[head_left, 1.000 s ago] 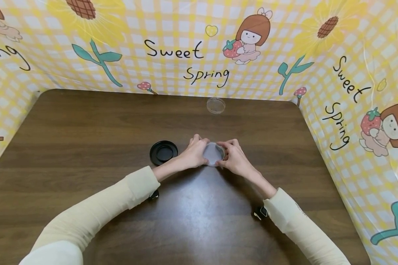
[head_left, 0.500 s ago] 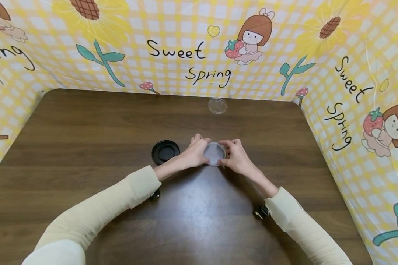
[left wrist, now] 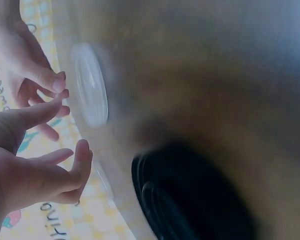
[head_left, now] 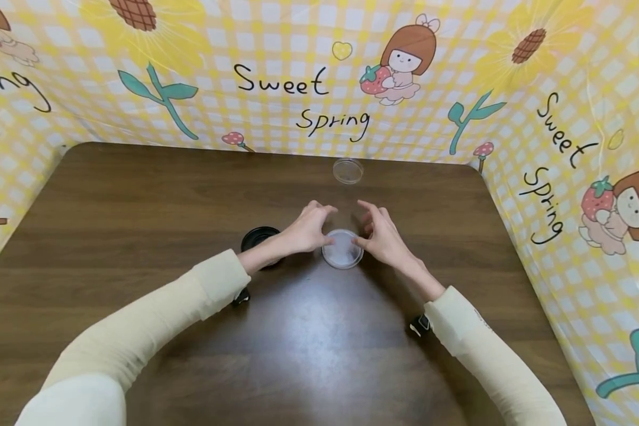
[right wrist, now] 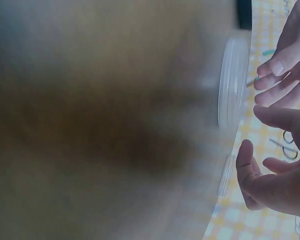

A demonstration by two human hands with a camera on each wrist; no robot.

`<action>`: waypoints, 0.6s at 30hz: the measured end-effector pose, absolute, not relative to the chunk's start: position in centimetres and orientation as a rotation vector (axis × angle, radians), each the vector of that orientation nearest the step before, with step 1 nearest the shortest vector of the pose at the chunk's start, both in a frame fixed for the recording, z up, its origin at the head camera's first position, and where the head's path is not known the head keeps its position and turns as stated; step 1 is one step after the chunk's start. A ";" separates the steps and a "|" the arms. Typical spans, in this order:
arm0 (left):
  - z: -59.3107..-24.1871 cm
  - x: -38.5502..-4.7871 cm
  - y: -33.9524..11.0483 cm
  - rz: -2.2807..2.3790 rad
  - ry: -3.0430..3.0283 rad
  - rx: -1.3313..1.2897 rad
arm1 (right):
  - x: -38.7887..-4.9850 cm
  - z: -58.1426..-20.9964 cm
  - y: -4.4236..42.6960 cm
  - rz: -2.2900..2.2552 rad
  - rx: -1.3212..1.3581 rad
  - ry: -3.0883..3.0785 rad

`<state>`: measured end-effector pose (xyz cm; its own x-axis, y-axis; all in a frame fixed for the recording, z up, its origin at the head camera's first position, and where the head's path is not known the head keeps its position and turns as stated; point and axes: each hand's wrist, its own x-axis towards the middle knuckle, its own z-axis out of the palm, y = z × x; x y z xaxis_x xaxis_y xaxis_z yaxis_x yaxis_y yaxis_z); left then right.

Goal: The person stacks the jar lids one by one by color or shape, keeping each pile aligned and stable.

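A round, clear petri dish [head_left: 343, 255] with a whitish look lies flat on the brown table between my two hands. My left hand [head_left: 307, 229] hovers at its left with fingers spread, holding nothing. Over the dish's right side, my right hand [head_left: 379, 236] is likewise relaxed, thumb and fingers apart. Both wrist views show a gap between the fingers and the petri dish [left wrist: 91, 86]. Beneath my left forearm sits a black round tray [head_left: 255, 238] with a raised inner ring, partly hidden by the arm.
Another clear round dish [head_left: 348, 171] lies near the table's back edge. Yellow checked cloth [head_left: 277, 35] with printed flowers and lettering walls the table [head_left: 154, 195] at the back and sides.
Both hands gripped the petri dish by its sides earlier. They have let go of it and risen off it, fingers spreading. The left arm now covers part of the black tray.
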<state>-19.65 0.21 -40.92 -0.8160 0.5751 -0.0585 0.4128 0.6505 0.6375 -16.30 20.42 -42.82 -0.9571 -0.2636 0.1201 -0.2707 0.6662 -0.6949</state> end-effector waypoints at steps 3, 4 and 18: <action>-40.6 -21.2 0.4 0.970 2.599 0.777 | -17.7 -42.5 21.0 1.202 0.438 -2.861; -40.4 -21.7 0.5 0.981 2.593 0.769 | -18.2 -42.3 21.2 1.207 0.434 -2.863; -41.0 -29.1 2.0 1.048 2.689 0.597 | -24.8 -42.3 21.5 1.170 0.545 -2.932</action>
<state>-29.10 1.98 -40.96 -0.8998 0.4350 -0.0336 0.2976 0.6682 0.6819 -24.85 21.54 -42.33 -0.9402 -0.3337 0.0677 -0.2886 0.6757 -0.6783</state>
